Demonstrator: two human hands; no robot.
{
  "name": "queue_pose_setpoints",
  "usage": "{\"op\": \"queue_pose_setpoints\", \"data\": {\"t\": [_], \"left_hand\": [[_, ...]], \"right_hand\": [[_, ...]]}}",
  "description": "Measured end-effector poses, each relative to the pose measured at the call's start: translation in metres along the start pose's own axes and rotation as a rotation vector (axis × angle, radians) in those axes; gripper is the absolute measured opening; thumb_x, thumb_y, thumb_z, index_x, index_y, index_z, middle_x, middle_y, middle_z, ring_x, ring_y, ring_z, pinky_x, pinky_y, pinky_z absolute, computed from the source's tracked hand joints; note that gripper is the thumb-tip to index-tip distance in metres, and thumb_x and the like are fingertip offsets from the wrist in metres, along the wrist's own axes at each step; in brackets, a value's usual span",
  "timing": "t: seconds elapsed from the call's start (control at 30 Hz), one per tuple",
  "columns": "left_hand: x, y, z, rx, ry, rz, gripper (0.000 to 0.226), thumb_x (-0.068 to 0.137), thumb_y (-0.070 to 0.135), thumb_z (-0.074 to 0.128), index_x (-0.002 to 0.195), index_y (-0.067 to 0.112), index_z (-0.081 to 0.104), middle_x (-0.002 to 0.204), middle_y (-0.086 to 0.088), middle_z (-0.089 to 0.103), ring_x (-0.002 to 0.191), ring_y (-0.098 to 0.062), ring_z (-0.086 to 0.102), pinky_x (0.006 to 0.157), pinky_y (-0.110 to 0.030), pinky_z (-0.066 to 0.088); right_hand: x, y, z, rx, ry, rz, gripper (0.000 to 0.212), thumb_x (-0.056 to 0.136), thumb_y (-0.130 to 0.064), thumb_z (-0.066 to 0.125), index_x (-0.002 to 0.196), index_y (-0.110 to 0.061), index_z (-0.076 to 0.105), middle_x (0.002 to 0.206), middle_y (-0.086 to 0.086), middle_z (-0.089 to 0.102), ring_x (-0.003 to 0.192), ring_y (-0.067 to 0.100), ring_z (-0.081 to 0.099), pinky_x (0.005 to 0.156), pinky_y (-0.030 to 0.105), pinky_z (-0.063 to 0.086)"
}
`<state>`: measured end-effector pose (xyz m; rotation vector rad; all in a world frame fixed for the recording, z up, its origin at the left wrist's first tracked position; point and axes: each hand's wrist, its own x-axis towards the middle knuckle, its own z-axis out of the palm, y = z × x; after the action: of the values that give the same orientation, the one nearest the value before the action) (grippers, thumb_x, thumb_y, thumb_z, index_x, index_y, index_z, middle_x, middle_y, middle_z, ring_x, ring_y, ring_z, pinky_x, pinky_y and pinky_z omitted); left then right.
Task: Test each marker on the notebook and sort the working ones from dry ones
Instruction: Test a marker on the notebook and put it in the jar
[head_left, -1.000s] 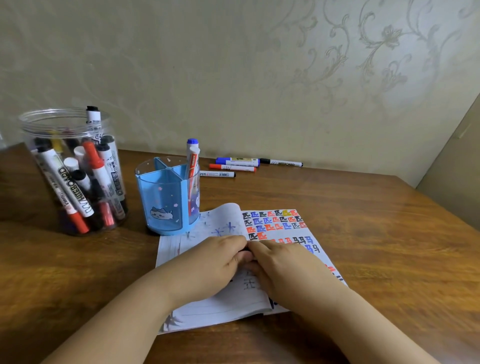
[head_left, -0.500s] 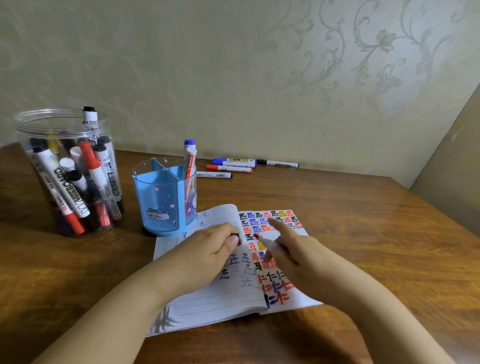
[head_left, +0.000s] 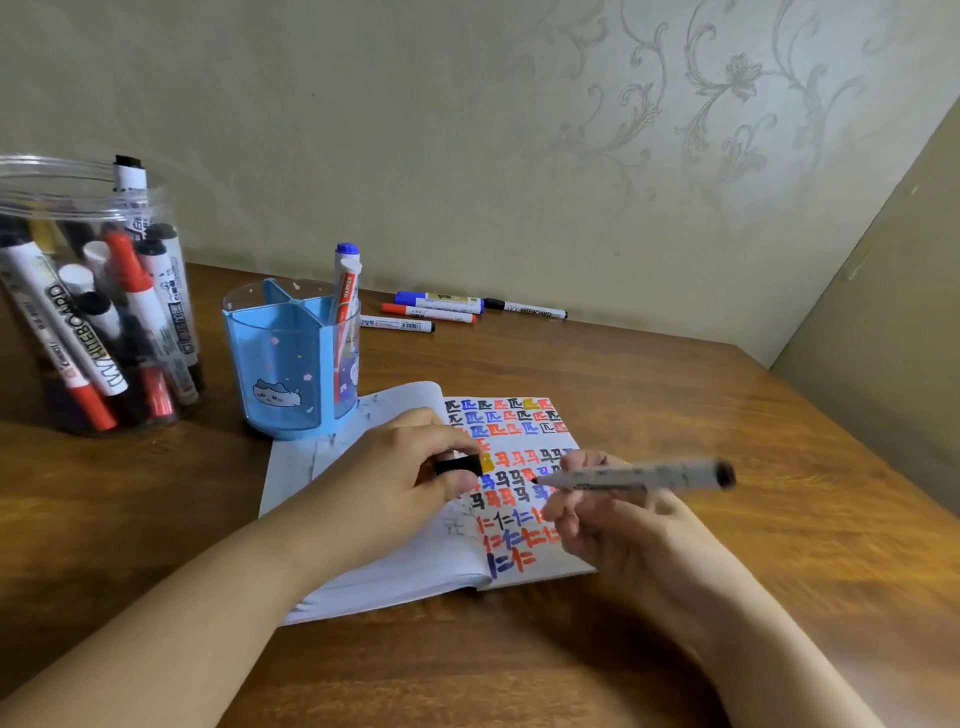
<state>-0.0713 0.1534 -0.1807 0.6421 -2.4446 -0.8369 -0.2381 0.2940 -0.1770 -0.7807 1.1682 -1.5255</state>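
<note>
The marker (head_left: 636, 477), uncapped since half a second ago, now lies nearly level above the right page of the notebook (head_left: 415, 561), its dark tip pointing left over the rows of coloured test marks; whether the tip touches the paper cannot be told. The right hand (head_left: 618, 525) has its grip closed round the barrel, fingers curled beneath it, where earlier it only pinched the end beside the left hand. The left hand (head_left: 400, 483) rests on the left page and pinches the black cap (head_left: 458, 464) between thumb and forefinger, now well apart from the marker. The notebook lies open on the counter (head_left: 701, 415), unmoved. Behind it stand the blue divided holder (head_left: 288, 364), with one blue-capped marker (head_left: 344, 306) upright in a compartment, and the clear jar (head_left: 88, 301) of markers at left. Four loose markers (head_left: 457, 309) lie by the wall, as before.
</note>
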Motion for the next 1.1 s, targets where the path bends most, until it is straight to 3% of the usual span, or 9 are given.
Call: {"op": "queue_pose_setpoints", "data": {"t": [0.07,0.1,0.17,0.3,0.4,0.57,0.67,0.77,1.1], "left_hand": [[-0.001,0.001,0.002,0.004,-0.007,-0.005,0.025,0.086,0.034,0.058,0.112,0.034,0.059,0.099,0.023,0.049,0.092,0.009,0.049,0.069,-0.002,0.038],[-0.001,0.001,0.003,0.013,-0.01,-0.004,0.025,0.086,0.035,0.058,0.111,0.034,0.059,0.097,0.024,0.049,0.092,0.008,0.049,0.069,-0.002,0.038],[-0.003,0.002,0.004,0.033,-0.024,0.003,0.02,0.086,0.037,0.057,0.106,0.035,0.06,0.095,0.025,0.049,0.092,0.007,0.05,0.069,-0.002,0.038],[-0.003,0.003,0.007,0.053,-0.071,0.021,0.018,0.086,0.038,0.056,0.104,0.035,0.061,0.095,0.025,0.052,0.095,0.007,0.049,0.075,-0.004,0.039],[-0.003,0.003,0.008,0.068,-0.09,0.026,0.019,0.086,0.038,0.056,0.104,0.035,0.061,0.092,0.028,0.049,0.094,0.01,0.048,0.076,-0.001,0.036],[-0.004,0.002,0.008,0.08,-0.101,0.013,0.02,0.086,0.039,0.056,0.105,0.036,0.06,0.093,0.028,0.05,0.092,0.011,0.048,0.073,0.002,0.035],[-0.004,0.002,0.008,0.079,-0.109,0.008,0.02,0.087,0.038,0.056,0.106,0.035,0.06,0.096,0.025,0.052,0.093,0.009,0.048,0.075,0.001,0.035],[-0.004,0.003,0.008,0.082,-0.11,0.002,0.021,0.087,0.038,0.056,0.107,0.035,0.06,0.098,0.024,0.052,0.093,0.009,0.048,0.074,-0.001,0.036],[-0.004,0.002,0.006,0.08,-0.112,-0.013,0.023,0.086,0.038,0.057,0.108,0.033,0.061,0.103,0.019,0.057,0.095,0.004,0.05,0.078,-0.009,0.041]], "right_hand": [[-0.001,0.009,-0.002,-0.233,0.006,-0.077,0.023,0.077,-0.034,0.072,0.082,-0.018,0.055,0.06,0.006,0.055,0.052,0.012,0.045,0.05,0.019,0.04],[-0.003,0.01,-0.001,-0.404,0.039,-0.113,0.029,0.077,-0.048,0.063,0.079,-0.02,0.053,0.054,0.001,0.05,0.048,0.01,0.039,0.049,0.017,0.034],[-0.003,0.01,0.001,-0.58,0.111,-0.17,0.034,0.081,-0.056,0.047,0.079,-0.023,0.054,0.049,-0.003,0.045,0.046,0.012,0.036,0.05,0.02,0.031],[0.0,0.009,0.003,-0.733,0.252,-0.125,0.028,0.09,-0.034,0.057,0.071,-0.014,0.059,0.066,0.008,0.066,0.065,0.028,0.065,0.064,0.046,0.05],[-0.001,0.011,0.002,-0.862,0.234,-0.143,0.023,0.084,-0.022,0.065,0.069,-0.009,0.052,0.056,-0.004,0.063,0.054,0.005,0.062,0.053,0.028,0.046],[-0.001,0.017,-0.002,-0.899,0.254,-0.203,0.029,0.084,-0.02,0.065,0.067,-0.008,0.045,0.069,0.011,0.064,0.065,0.022,0.065,0.046,0.019,0.037],[0.0,0.02,-0.002,-0.905,0.249,-0.197,0.029,0.085,-0.017,0.065,0.065,-0.01,0.045,0.057,-0.002,0.059,0.053,0.009,0.058,0.043,0.014,0.032],[0.001,0.021,-0.002,-0.935,0.231,-0.19,0.03,0.085,-0.015,0.064,0.064,-0.012,0.043,0.05,-0.012,0.053,0.046,-0.002,0.049,0.041,0.012,0.03],[0.001,0.02,-0.005,-0.913,0.214,-0.199,0.034,0.084,-0.016,0.065,0.059,-0.017,0.042,0.055,-0.001,0.051,0.052,0.013,0.047,0.043,0.019,0.03]]}}
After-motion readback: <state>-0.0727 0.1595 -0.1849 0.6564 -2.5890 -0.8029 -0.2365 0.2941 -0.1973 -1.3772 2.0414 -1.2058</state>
